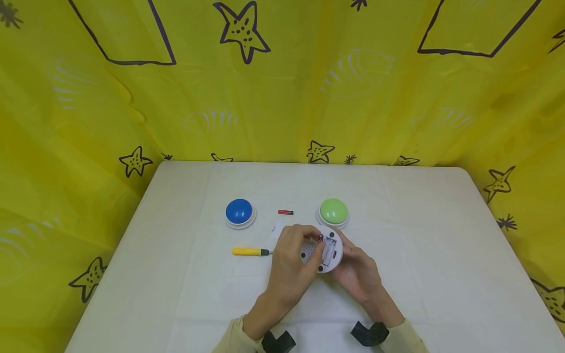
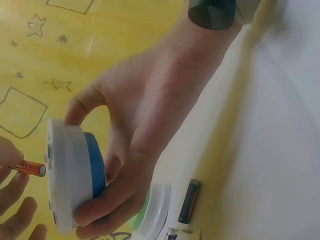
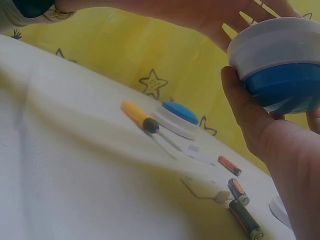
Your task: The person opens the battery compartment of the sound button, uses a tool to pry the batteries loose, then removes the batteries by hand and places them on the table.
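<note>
My left hand [image 1: 287,267] pinches a small orange-red battery [image 2: 34,168] between thumb and fingers. In the left wrist view its end stands close to the underside of a round white push-button light [image 1: 324,257]. My right hand [image 1: 359,274] grips that light by its rim, with the underside turned up toward the head camera. An oblong battery compartment [image 1: 328,251] shows there; the left fingers partly cover the area beside it. The light's blue dome [image 3: 287,85] faces the right palm and is hidden from the head view.
On the white table [image 1: 441,245] stand a blue-domed light [image 1: 239,212] and a green-domed one [image 1: 334,211]. A red battery [image 1: 285,212] lies between them. A yellow-handled screwdriver [image 1: 248,251] lies left of the hands. Near them are a dark battery [image 3: 245,220] and a small white cover [image 3: 202,187].
</note>
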`<state>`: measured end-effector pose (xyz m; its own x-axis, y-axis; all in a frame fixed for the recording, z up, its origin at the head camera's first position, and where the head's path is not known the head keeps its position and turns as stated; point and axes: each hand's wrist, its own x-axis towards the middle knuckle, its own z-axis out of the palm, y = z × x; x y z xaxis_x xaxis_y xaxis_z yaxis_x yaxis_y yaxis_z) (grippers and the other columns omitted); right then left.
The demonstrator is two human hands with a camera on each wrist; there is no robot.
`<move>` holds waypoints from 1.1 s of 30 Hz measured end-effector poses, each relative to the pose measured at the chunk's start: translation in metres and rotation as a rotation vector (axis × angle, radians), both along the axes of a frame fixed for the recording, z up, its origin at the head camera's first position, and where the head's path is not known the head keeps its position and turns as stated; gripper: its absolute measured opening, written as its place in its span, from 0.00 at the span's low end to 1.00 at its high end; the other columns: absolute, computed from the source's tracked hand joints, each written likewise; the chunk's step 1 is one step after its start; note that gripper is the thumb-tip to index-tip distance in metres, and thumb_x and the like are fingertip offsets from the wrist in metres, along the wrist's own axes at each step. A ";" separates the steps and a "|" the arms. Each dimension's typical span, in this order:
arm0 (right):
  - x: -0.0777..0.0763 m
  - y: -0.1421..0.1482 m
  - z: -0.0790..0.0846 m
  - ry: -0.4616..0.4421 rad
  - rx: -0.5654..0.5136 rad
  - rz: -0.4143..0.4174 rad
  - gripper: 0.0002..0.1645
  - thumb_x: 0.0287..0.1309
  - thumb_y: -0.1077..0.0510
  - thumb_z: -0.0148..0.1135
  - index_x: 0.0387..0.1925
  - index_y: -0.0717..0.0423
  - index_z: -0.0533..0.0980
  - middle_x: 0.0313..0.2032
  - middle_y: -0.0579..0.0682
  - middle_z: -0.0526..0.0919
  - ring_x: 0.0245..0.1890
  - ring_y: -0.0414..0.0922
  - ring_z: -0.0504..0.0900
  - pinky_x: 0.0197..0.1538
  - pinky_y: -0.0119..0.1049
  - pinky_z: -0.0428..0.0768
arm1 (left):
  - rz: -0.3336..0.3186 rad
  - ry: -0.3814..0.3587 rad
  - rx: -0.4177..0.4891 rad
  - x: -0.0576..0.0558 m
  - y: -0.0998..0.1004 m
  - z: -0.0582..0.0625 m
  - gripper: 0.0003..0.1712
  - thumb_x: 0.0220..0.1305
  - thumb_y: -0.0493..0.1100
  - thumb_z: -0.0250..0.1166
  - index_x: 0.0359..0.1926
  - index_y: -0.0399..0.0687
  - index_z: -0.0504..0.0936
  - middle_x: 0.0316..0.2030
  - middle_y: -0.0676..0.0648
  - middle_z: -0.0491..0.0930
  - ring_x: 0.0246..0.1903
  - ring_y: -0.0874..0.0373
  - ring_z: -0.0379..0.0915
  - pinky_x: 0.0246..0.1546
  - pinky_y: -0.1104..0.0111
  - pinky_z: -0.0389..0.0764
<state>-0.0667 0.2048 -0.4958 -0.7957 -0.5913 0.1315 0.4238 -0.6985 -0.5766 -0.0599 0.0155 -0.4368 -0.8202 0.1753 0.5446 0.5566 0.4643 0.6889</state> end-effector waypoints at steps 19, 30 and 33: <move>0.006 0.010 0.006 -0.041 0.049 -0.044 0.42 0.76 0.58 0.25 0.81 0.51 0.21 0.73 0.37 0.70 0.73 0.38 0.71 0.73 0.39 0.71 | 0.022 -0.035 -0.053 -0.030 -0.030 -0.002 0.15 0.66 0.32 0.71 0.51 0.47 0.82 0.46 0.48 0.81 0.41 0.59 0.83 0.39 0.74 0.87; 0.008 0.017 0.000 -0.022 -0.074 -0.027 0.34 0.76 0.59 0.26 0.79 0.46 0.56 0.75 0.42 0.68 0.75 0.42 0.68 0.74 0.41 0.69 | 0.006 -0.193 -0.035 -0.059 -0.048 -0.020 0.15 0.66 0.34 0.72 0.52 0.46 0.83 0.46 0.48 0.85 0.43 0.57 0.82 0.42 0.67 0.88; 0.008 0.018 -0.001 -0.018 -0.070 -0.032 0.34 0.75 0.60 0.25 0.79 0.46 0.57 0.75 0.43 0.67 0.75 0.42 0.68 0.74 0.41 0.69 | -0.001 -0.269 -0.011 -0.068 -0.051 -0.024 0.13 0.66 0.35 0.72 0.51 0.47 0.83 0.46 0.49 0.86 0.44 0.57 0.83 0.44 0.66 0.89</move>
